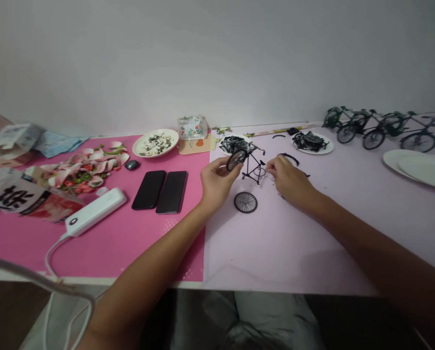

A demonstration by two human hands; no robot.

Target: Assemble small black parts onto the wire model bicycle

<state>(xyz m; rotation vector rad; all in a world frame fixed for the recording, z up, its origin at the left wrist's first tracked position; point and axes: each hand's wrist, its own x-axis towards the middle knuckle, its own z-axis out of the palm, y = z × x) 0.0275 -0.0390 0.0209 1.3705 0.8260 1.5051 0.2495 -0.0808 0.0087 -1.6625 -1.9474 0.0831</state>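
A small black model bicycle frame (254,170) with one wheel (236,159) fitted at its left end is held up over the pale part of the table. My left hand (217,181) grips it by that wheel, fingers closed round the rim. Close to the frame's right end is my right hand (283,176), its thumb and fingertips pinched together; what they hold, if anything, is too small to make out. Below the frame a loose spoked wheel (245,202) lies flat. Thin black curved parts (290,157) lie behind my right hand.
Plates of black parts (235,143) (311,142) stand at the back. Several finished model bicycles (381,127) and white plates (427,170) are at right. Two phones (160,192), a power bank (95,211) with cable, a bowl (155,143) and petal-like pieces (89,167) occupy the pink left side.
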